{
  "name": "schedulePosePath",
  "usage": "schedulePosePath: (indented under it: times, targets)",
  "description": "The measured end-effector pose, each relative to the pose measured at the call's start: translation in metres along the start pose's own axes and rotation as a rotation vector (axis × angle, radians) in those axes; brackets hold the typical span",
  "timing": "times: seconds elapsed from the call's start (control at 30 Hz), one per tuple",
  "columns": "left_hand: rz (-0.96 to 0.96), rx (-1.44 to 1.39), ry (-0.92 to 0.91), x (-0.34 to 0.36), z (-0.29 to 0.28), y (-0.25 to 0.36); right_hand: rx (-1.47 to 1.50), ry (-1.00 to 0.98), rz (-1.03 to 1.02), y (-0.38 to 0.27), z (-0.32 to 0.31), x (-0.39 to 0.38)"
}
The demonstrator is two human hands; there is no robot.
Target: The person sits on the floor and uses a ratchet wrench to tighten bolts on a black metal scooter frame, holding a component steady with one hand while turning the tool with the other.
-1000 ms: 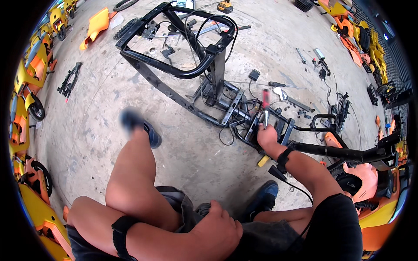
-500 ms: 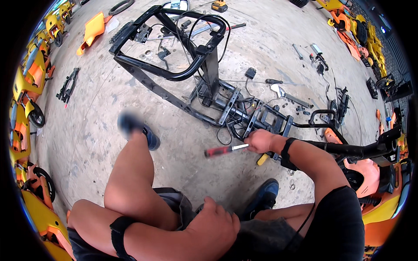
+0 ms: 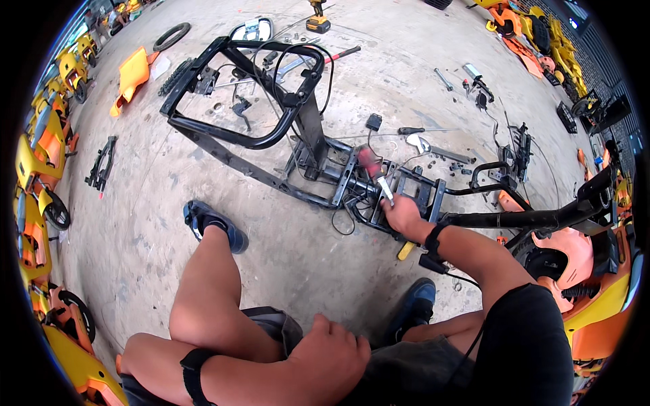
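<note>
My right hand (image 3: 404, 215) is closed round the metal end of what looks like a ratchet wrench (image 3: 386, 190), its head hidden in my fingers. The red-and-black handle, blurred by motion, points up and away over the crossbars of a black scooter frame (image 3: 309, 132). That hand is at the near side of the frame, which lies on the concrete floor with loose cables on it. In my lap rests my left hand (image 3: 330, 352), fingers stretched out, with nothing in it.
Beyond the frame lie a screwdriver (image 3: 423, 130), an adjustable wrench (image 3: 447, 151) and several small parts. A cordless drill (image 3: 317, 24) stands farther off, near a tire (image 3: 172, 36). A yellow-handled tool (image 3: 406, 251) pokes out below the frame. Yellow scooters line the left side.
The wrench handle has swung from pointing left to pointing up and away, over the frame. My right hand stays at the same part of the frame; my left hand still rests in my lap.
</note>
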State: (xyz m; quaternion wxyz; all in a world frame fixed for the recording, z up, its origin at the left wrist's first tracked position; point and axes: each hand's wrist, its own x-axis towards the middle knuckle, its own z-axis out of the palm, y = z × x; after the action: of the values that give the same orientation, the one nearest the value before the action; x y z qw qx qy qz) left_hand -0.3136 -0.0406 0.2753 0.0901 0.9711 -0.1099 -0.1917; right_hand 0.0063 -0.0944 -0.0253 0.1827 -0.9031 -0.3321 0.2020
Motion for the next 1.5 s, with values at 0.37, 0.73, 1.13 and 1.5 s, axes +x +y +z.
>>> schedulePosePath:
  times: [0.37, 0.73, 1.13, 1.5]
  targets:
    - [-0.008, -0.086, -0.178, 0.010, -0.010, -0.022, -0.454, -0.522, -1.222, 0.014, -0.020, 0.005]
    - [-0.179, -0.116, 0.255, 0.032, -0.010, -0.035, -0.577, -0.345, -1.068, -0.052, -0.116, -0.018]
    - [-0.444, -0.439, 0.061, 0.049, 0.001, -0.039, 0.056, -0.453, -0.634, -0.140, -0.152, -0.119]
    - [-0.381, -0.548, 0.439, 0.045, 0.007, -0.026, 1.000, -0.811, 0.052, -0.110, -0.158, -0.137]
